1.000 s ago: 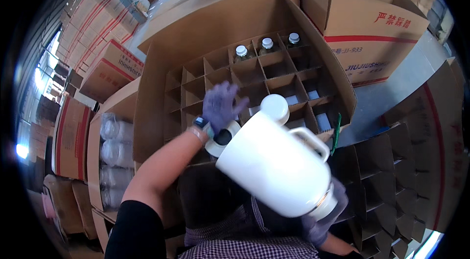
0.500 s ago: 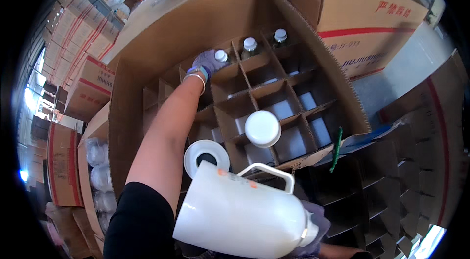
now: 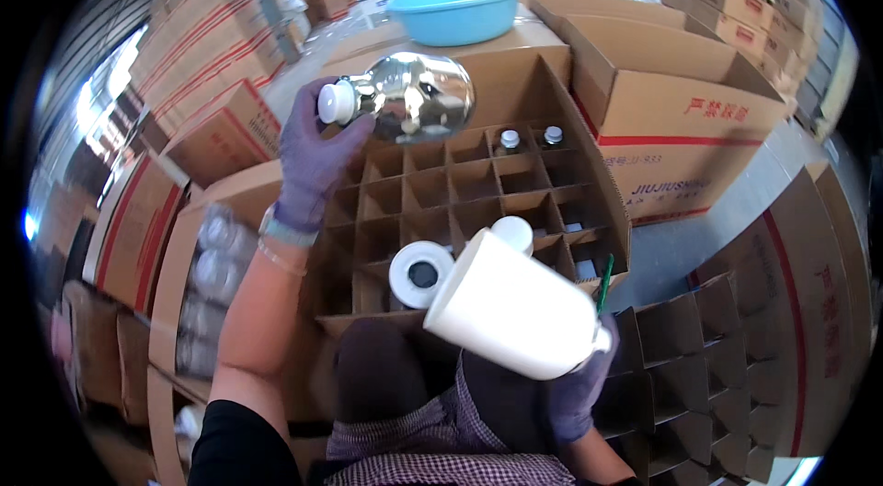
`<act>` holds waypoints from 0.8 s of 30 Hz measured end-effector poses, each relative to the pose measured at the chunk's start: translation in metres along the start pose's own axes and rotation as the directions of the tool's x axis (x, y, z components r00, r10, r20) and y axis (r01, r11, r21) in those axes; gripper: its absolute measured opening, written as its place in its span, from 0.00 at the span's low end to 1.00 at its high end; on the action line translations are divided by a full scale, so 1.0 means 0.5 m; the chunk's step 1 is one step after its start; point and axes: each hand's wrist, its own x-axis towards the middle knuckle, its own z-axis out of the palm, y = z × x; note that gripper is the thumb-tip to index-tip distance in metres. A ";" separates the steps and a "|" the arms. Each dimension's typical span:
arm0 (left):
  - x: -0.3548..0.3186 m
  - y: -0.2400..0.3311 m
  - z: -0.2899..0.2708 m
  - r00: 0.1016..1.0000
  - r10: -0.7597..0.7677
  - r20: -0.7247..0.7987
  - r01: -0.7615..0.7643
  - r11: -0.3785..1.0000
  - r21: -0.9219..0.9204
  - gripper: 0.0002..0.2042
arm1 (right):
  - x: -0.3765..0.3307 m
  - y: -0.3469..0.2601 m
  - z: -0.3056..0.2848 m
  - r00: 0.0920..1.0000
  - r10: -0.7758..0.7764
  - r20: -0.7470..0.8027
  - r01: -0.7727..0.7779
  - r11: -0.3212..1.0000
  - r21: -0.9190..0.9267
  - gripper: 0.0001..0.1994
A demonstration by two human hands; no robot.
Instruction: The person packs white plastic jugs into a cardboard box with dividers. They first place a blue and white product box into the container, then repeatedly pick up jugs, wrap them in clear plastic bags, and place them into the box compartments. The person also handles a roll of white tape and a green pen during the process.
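A shiny silver glass flask liner (image 3: 418, 98) with a white cap hangs on its side above a divided carton (image 3: 515, 86). My gloved left hand (image 3: 317, 146) is closed around its capped neck. At the lower right, my gloved right hand (image 3: 586, 380) grips the narrow end of a white vacuum jug shell (image 3: 510, 309), its wide end tilted up and left. A white ring-shaped part (image 3: 421, 274) with a dark centre rests on the carton's near dividers. Beside it a white round piece (image 3: 513, 233) is partly covered by the jug shell. Two white-capped liners (image 3: 509, 142) stand in the far-right compartments.
A light-blue basin (image 3: 457, 12) sits beyond the carton. An opened carton (image 3: 681, 127) stands to the right. Cardboard dividers (image 3: 671, 348) lie at the lower right. On the left, a box holds several clear-wrapped items (image 3: 216, 274). A green strip (image 3: 605, 284) sticks up by the carton's near-right corner.
My left hand has lifted the silver liner out of its compartment, up and toward the left. The jug shell has turned in my right hand, hiding its handle. My view has tilted up.
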 end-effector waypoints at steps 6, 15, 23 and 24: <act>-0.259 0.191 -0.204 0.981 0.013 0.193 -0.032 0.995 0.092 0.42 | 0.026 -0.122 -0.059 0.997 -0.072 0.039 0.069 0.995 0.069 0.31; -0.579 0.201 -0.278 0.670 -0.298 0.680 0.256 0.952 0.165 0.57 | 0.006 -0.154 0.001 0.755 0.236 0.612 -0.215 0.970 -0.109 0.22; -0.784 0.147 -0.328 0.656 -0.554 0.513 0.364 0.828 0.427 0.37 | -0.058 -0.038 0.089 0.653 0.291 0.699 -0.174 0.956 -0.236 0.15; -0.776 0.147 -0.316 0.716 -0.535 0.448 0.389 0.839 0.380 0.34 | -0.058 -0.033 0.090 0.655 0.253 0.712 -0.087 0.961 -0.262 0.16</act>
